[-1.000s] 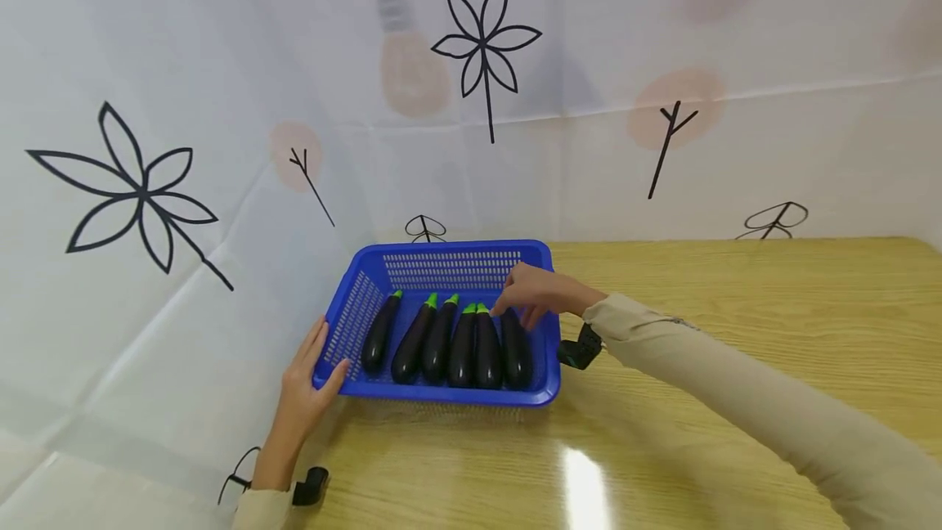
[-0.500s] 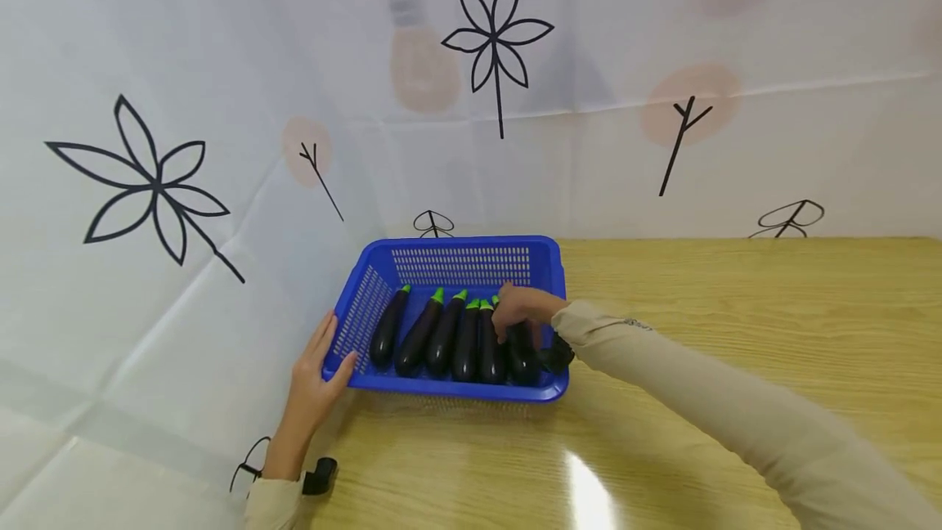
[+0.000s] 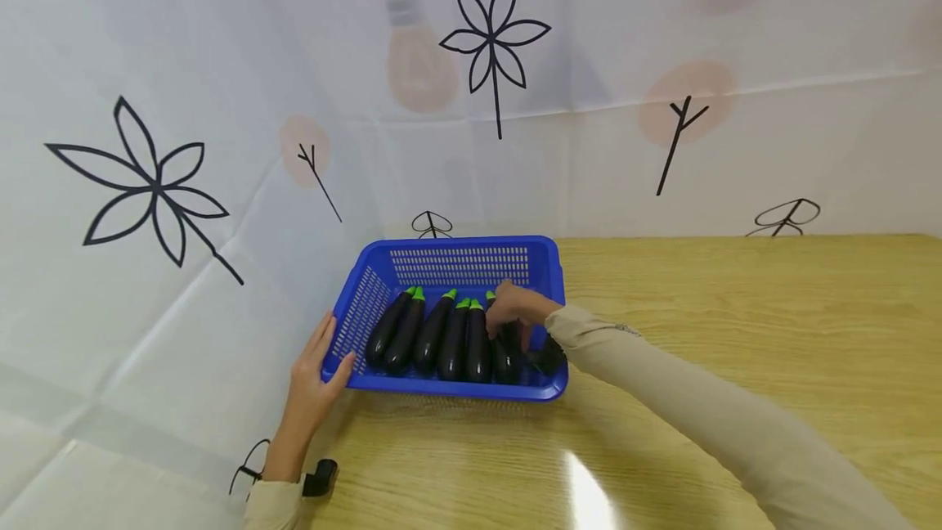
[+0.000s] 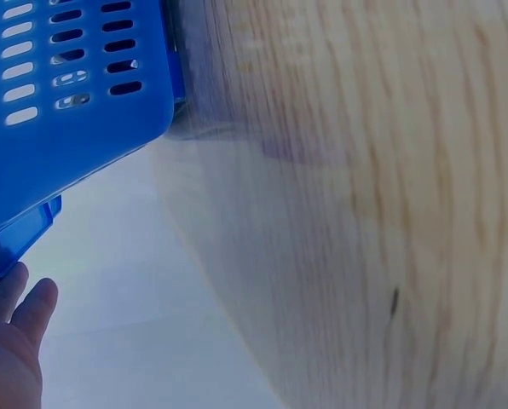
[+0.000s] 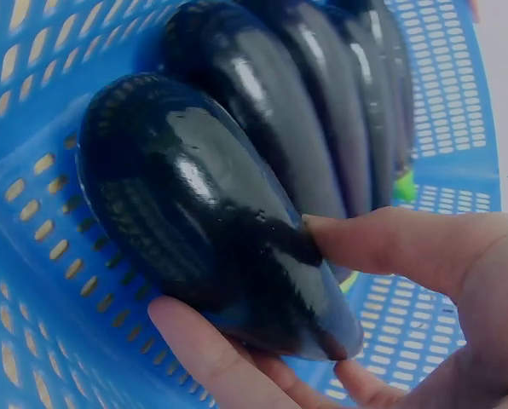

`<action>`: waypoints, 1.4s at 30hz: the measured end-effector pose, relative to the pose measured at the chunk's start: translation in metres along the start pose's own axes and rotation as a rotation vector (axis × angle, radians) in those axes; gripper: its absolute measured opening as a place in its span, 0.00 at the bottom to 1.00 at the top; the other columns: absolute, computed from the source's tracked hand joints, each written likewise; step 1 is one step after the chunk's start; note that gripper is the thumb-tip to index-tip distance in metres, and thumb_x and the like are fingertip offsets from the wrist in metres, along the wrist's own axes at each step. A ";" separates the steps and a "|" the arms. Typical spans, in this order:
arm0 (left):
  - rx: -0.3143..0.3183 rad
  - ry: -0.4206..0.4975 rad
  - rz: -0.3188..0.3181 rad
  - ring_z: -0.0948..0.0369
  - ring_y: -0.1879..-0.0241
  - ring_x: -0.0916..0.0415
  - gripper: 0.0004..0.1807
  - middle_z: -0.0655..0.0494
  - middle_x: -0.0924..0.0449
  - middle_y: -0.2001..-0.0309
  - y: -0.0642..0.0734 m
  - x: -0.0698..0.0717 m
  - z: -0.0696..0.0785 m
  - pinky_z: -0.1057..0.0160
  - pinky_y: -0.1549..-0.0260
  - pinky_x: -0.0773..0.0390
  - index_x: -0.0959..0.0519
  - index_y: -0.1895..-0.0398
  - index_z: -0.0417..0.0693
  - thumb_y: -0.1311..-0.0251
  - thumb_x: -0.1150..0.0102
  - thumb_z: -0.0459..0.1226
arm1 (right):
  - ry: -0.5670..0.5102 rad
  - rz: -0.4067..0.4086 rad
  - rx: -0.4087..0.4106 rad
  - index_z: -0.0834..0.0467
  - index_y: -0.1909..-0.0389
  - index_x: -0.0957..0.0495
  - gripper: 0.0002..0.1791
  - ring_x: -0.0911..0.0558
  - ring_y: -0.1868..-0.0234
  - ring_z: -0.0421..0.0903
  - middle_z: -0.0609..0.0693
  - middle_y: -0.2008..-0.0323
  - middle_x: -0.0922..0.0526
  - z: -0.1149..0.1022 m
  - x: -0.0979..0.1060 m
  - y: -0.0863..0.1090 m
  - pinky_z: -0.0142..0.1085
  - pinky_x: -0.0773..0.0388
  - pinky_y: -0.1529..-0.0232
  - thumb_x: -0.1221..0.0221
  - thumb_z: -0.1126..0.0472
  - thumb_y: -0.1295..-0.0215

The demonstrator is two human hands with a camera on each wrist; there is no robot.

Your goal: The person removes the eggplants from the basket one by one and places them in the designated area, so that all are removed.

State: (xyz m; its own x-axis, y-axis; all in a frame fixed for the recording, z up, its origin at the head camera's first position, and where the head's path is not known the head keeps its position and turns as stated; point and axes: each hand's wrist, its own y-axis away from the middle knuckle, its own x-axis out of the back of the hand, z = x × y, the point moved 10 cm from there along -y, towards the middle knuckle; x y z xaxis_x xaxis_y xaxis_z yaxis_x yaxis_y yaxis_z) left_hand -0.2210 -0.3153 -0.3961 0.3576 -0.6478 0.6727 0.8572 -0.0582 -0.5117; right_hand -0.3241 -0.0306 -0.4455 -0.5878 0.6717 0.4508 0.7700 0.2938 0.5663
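Observation:
In the head view, a blue plastic basket with slotted walls holds a row of dark eggplants with green stem ends. My right hand reaches into its right side. Thumb and fingers grip the rightmost eggplant, seen close in the right wrist view. Its stem end is partly hidden behind the hand in the head view. At the basket's near left corner is my left hand, thumb spread away from fairly straight fingers that touch the rim. The left wrist view catches only part of that hand.
A wood-grain table stretches off to the right of the basket and in front of it. White sheeting printed with black plant outlines stands behind and along the left. Each wrist wears a black device.
My right hand has lowered onto the rightmost eggplant and taken hold of it, then shifted slightly left. The eggplants have slid left, and the leftmost two now lie close together. The left hand stays at the rim.

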 end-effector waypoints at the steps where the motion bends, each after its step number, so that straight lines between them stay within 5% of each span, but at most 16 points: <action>1: 0.000 -0.001 -0.001 0.44 0.34 0.42 0.37 0.44 0.43 0.30 0.000 0.000 0.000 0.40 0.44 0.37 0.40 0.30 0.38 0.43 0.39 0.35 | -0.028 0.002 0.012 0.66 0.28 0.69 0.58 0.20 0.61 0.69 0.71 0.36 0.41 0.000 0.002 0.000 0.50 0.19 0.78 0.36 0.73 0.51; 12: 0.003 -0.004 0.001 0.44 0.35 0.40 0.36 0.46 0.41 0.30 -0.001 0.000 0.001 0.42 0.44 0.37 0.39 0.31 0.39 0.43 0.39 0.35 | -0.171 -0.016 0.184 0.67 0.50 0.41 0.30 0.18 0.67 0.57 0.65 0.55 0.29 -0.011 0.021 0.019 0.49 0.19 0.76 0.36 0.69 0.51; 17: 0.009 -0.001 0.011 0.44 0.34 0.41 0.36 0.45 0.41 0.30 -0.001 0.002 0.002 0.45 0.42 0.38 0.39 0.31 0.38 0.43 0.39 0.35 | -0.225 -0.023 0.227 0.66 0.41 0.45 0.37 0.19 0.63 0.57 0.65 0.51 0.30 -0.019 0.029 0.031 0.49 0.19 0.75 0.36 0.68 0.48; 26: 0.016 0.003 0.009 0.44 0.34 0.41 0.36 0.44 0.42 0.31 0.000 0.001 -0.001 0.53 0.39 0.39 0.39 0.31 0.38 0.44 0.39 0.34 | -0.279 -0.023 0.263 0.64 0.39 0.46 0.38 0.19 0.61 0.58 0.65 0.53 0.28 -0.019 0.042 0.043 0.48 0.18 0.71 0.35 0.66 0.46; 33: 0.039 0.010 0.018 0.46 0.34 0.40 0.37 0.47 0.41 0.30 0.001 0.001 -0.001 0.48 0.41 0.38 0.38 0.31 0.38 0.45 0.38 0.32 | -0.303 -0.017 0.281 0.64 0.37 0.48 0.39 0.20 0.60 0.56 0.66 0.54 0.27 -0.010 0.052 0.051 0.48 0.18 0.69 0.36 0.65 0.45; 39: 0.030 0.017 0.025 0.45 0.34 0.40 0.37 0.46 0.42 0.30 0.001 0.000 -0.001 0.74 0.40 0.46 0.39 0.31 0.37 0.46 0.38 0.31 | -0.301 0.002 0.300 0.64 0.36 0.50 0.40 0.20 0.62 0.57 0.67 0.56 0.26 -0.004 0.068 0.059 0.48 0.18 0.68 0.36 0.64 0.44; 42: 0.012 0.018 0.030 0.43 0.35 0.41 0.36 0.45 0.41 0.30 0.001 0.000 0.000 0.77 0.41 0.47 0.39 0.32 0.37 0.45 0.38 0.31 | -0.300 0.012 0.308 0.65 0.36 0.50 0.40 0.22 0.63 0.57 0.67 0.57 0.27 -0.001 0.075 0.063 0.48 0.18 0.67 0.37 0.64 0.43</action>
State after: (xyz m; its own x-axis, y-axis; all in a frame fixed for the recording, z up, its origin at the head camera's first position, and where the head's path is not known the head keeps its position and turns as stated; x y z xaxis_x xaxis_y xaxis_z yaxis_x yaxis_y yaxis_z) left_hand -0.2200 -0.3152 -0.3967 0.3767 -0.6624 0.6476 0.8506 -0.0294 -0.5250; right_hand -0.3203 0.0371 -0.3754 -0.5155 0.8309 0.2092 0.8410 0.4440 0.3091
